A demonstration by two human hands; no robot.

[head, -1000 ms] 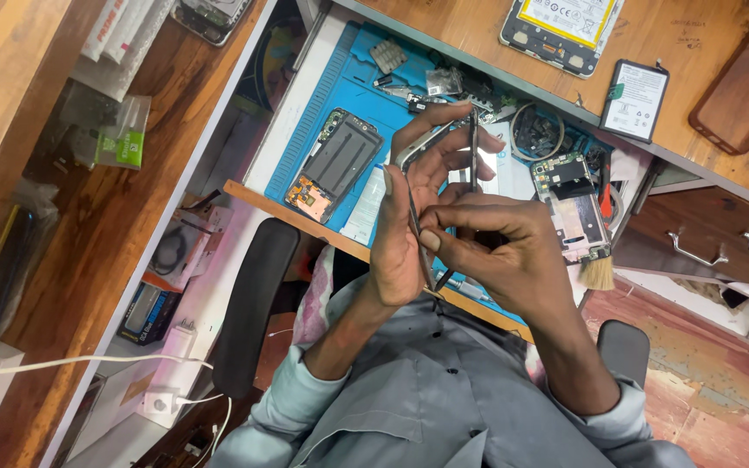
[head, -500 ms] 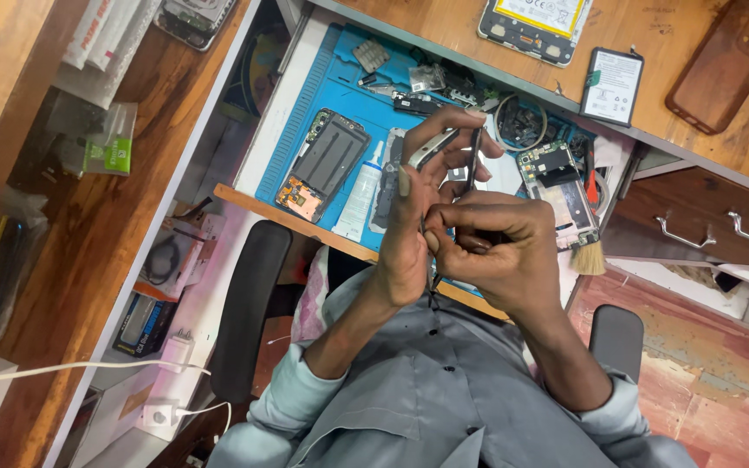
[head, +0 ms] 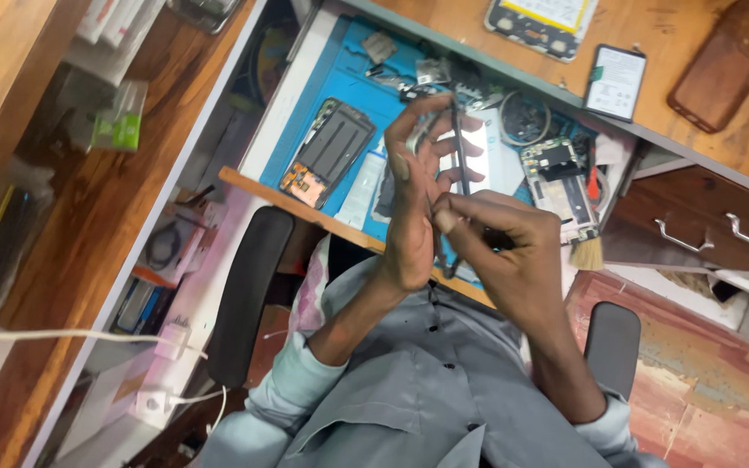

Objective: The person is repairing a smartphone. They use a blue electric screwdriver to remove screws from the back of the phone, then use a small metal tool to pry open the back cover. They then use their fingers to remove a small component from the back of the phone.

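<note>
My left hand is raised in front of my chest, fingers spread, pinching a thin dark phone part that stands on edge. My right hand is pressed against the left from the right and grips a slim metal tool whose tip sits near the base of the part. Both hands hover above the front edge of a blue work mat. On the mat, an opened phone lies left of my hands and a second stripped phone body lies to their right.
A small brush lies at the mat's right edge. On the wooden top behind are a white battery, a brown phone case and a phone panel. Drawers with metal handles are at right. Chair armrests flank me.
My hands stay joined on the part and tool. The left fingers have straightened and spread a little, and the view has shifted slightly over the bench.
</note>
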